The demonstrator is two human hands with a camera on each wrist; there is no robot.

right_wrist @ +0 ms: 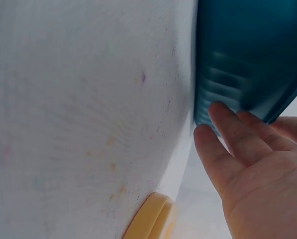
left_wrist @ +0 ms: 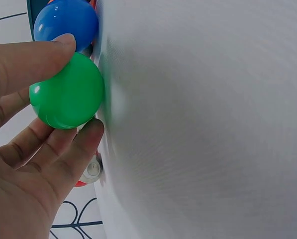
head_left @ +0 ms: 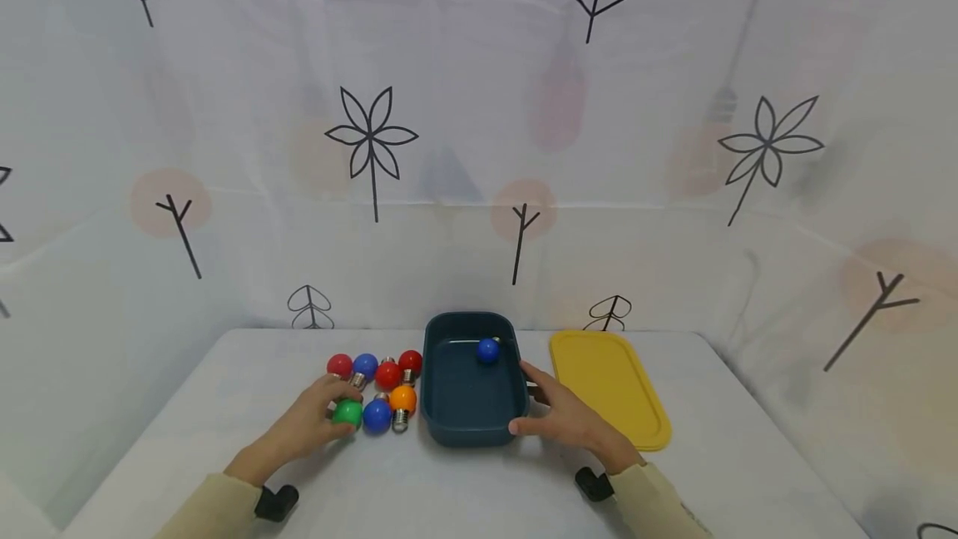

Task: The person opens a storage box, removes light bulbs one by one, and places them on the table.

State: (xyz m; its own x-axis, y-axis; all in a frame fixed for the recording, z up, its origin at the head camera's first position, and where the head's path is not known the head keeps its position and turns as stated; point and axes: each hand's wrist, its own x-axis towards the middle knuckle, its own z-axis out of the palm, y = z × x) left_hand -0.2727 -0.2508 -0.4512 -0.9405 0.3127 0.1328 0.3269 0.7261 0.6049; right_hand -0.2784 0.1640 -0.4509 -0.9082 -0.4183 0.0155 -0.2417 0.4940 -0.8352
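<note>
My left hand [head_left: 318, 418] has its thumb and fingers around a green light bulb [left_wrist: 68, 92], low over the white table. Right beside that bulb lies a blue bulb [head_left: 377, 416], with an orange bulb [head_left: 402, 400] on its other side. At the middle stands a dark teal bin [head_left: 471, 431], which holds one blue bulb [head_left: 488, 350]. My right hand [head_left: 561, 416] rests along the bin's right side, thumb near the front corner. Its fingers [right_wrist: 238, 134] are extended against the ribbed outer wall in the right wrist view.
Behind the left hand lie red bulbs [head_left: 388, 376] and another blue bulb [head_left: 365, 366], close to the bin's left wall. A yellow lid [head_left: 609, 389] lies flat to the right of the bin. A patterned white curtain [head_left: 449, 256] hangs behind the table.
</note>
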